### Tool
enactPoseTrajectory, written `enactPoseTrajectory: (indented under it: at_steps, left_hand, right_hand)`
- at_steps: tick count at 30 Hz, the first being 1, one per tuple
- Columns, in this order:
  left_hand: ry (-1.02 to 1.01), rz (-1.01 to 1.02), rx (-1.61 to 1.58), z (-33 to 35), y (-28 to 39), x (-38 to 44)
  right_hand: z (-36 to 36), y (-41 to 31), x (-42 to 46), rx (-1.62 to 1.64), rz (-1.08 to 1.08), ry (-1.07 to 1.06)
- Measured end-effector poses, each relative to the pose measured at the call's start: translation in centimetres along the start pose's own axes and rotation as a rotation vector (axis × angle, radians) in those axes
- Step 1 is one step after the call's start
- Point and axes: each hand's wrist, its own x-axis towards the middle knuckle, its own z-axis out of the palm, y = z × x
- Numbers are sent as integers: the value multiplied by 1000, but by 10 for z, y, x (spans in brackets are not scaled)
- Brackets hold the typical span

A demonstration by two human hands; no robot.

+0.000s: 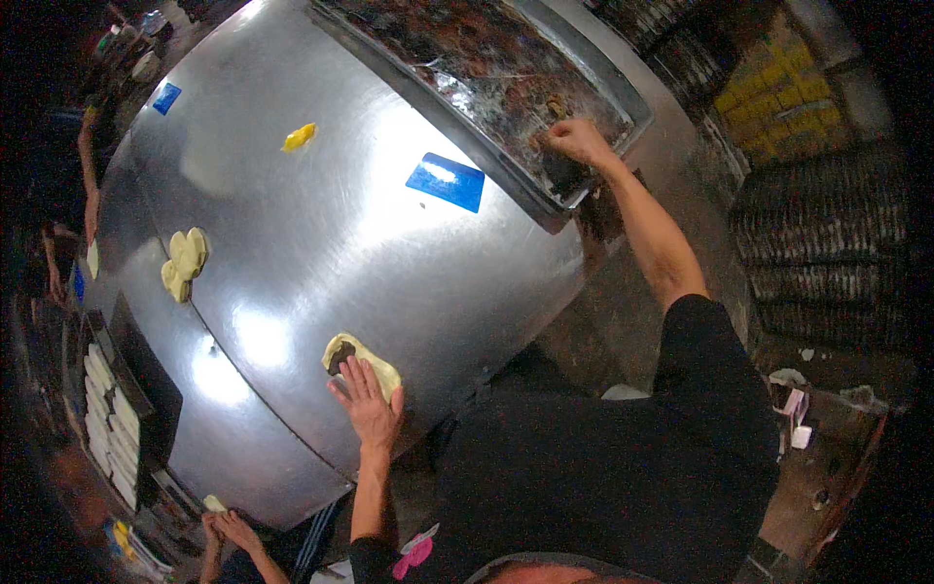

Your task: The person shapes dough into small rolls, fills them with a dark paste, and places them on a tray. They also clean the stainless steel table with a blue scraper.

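My left hand (373, 412) lies palm down over a flattened oval of pale dough (381, 371), its fingers extended and slightly apart. Part of a dark brown filling (340, 356) shows on the dough beyond the fingertips. My right hand (581, 142) is reached out over a large shallow metal tray (467, 120) with dark, smeared contents. Its fingers are bunched together at a brown lump (540, 140); whether they hold it, I cannot tell. Another brown lump (557, 106) sits just past that hand.
The steel table (292, 292) carries blue scrapers (446, 182) (166, 98), a yellow piece (299, 137) and stacked dough pieces (184, 263). At left stands a dark tray of pale dough rolls (111, 423). Another person's hands (226, 524) work at the near left edge. Stacked trays (817, 241) stand right.
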Motion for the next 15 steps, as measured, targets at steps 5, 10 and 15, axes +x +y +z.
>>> enactPoseTrajectory:
  at_steps: [5,10,15]
  left_hand:
    - [46,-3,-121,-8,0,-2]
    - [-88,46,-135,-10,10,-19]
    - [365,-129,-599,-5,-9,-20]
  right_hand:
    - [-26,-22,-44,1172,24,-133]
    - [-19,-81,-85,1391,-212,-389]
    - [32,-191,-133,1194,-453,-649]
